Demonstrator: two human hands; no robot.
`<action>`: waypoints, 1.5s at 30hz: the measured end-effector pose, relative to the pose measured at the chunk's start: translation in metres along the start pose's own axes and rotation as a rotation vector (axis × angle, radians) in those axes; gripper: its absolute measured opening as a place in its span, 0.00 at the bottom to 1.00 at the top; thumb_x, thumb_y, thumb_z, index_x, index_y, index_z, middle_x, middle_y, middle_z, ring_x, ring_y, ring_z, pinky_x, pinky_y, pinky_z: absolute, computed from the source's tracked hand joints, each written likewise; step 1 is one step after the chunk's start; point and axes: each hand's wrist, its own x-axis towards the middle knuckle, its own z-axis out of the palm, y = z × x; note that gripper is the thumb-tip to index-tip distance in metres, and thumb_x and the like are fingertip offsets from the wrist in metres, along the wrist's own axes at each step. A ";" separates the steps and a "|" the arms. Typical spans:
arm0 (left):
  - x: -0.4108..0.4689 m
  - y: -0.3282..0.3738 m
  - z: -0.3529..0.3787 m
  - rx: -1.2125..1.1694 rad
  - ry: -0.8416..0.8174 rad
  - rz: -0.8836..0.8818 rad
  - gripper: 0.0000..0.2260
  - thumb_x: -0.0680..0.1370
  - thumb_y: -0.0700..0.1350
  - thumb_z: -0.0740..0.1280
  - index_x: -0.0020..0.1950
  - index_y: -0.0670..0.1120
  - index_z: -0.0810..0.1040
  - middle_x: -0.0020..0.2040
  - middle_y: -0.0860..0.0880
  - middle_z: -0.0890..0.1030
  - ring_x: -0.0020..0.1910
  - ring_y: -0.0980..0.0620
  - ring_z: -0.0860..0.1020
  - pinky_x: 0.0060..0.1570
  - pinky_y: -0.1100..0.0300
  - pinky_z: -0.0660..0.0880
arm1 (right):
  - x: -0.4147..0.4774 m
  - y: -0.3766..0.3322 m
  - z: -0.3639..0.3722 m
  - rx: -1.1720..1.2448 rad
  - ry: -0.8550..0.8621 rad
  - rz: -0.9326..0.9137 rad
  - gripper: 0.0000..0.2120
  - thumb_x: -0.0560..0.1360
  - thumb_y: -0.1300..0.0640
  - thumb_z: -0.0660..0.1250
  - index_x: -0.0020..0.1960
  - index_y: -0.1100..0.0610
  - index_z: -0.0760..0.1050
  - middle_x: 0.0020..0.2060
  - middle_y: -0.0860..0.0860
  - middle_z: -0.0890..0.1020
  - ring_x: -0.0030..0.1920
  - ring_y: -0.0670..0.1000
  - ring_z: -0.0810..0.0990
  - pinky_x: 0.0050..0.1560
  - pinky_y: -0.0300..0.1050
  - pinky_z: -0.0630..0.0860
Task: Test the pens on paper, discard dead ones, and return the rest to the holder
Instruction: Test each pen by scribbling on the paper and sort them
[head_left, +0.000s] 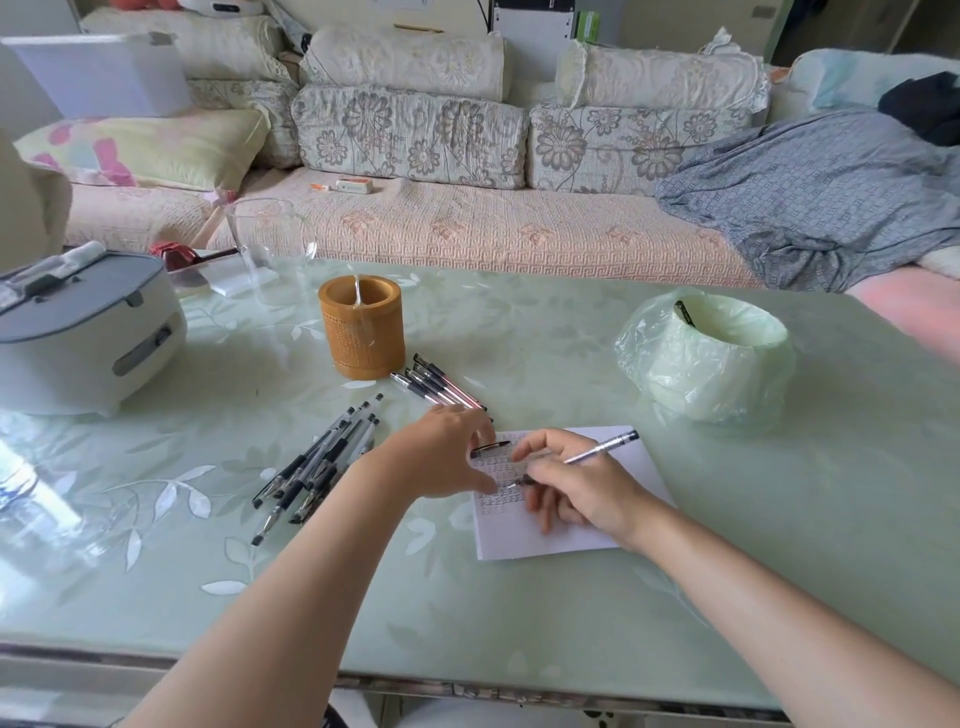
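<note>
My right hand (574, 486) grips a clear pen (602, 451) with its tip down on the white paper (576, 538), which carries rows of small marks. My left hand (441, 452) lies at the paper's left edge and pinches a black pen cap (491, 447). A heap of several pens (319, 462) lies left of my left arm. Another group of several pens (441, 387) lies beside the brown cylindrical holder (362, 327), which has one pale item standing in it.
A small bin lined with a green plastic bag (706, 358) stands at the right with a dark pen inside. A white and grey appliance (78, 332) sits at the left. A glass jug (270, 249) stands behind the holder. A sofa runs along the far side.
</note>
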 end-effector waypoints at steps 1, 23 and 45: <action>0.000 0.001 0.000 -0.002 -0.002 0.007 0.23 0.68 0.56 0.76 0.59 0.53 0.73 0.53 0.53 0.75 0.53 0.53 0.69 0.54 0.56 0.72 | -0.002 0.001 0.001 -0.022 -0.004 -0.011 0.09 0.76 0.70 0.60 0.45 0.60 0.76 0.31 0.57 0.79 0.25 0.54 0.77 0.22 0.37 0.61; 0.007 0.005 0.010 -0.022 0.001 0.019 0.25 0.67 0.60 0.76 0.59 0.52 0.74 0.53 0.50 0.75 0.56 0.51 0.67 0.54 0.56 0.71 | 0.001 0.013 0.008 -0.224 0.072 -0.097 0.14 0.69 0.68 0.69 0.31 0.56 0.68 0.23 0.48 0.69 0.24 0.47 0.65 0.26 0.39 0.63; 0.008 0.005 0.012 -0.040 -0.003 -0.015 0.27 0.66 0.60 0.76 0.60 0.54 0.74 0.49 0.53 0.73 0.55 0.52 0.67 0.53 0.57 0.71 | 0.001 0.016 0.009 -0.345 0.083 -0.093 0.10 0.64 0.63 0.69 0.31 0.56 0.67 0.25 0.47 0.69 0.28 0.47 0.65 0.28 0.39 0.61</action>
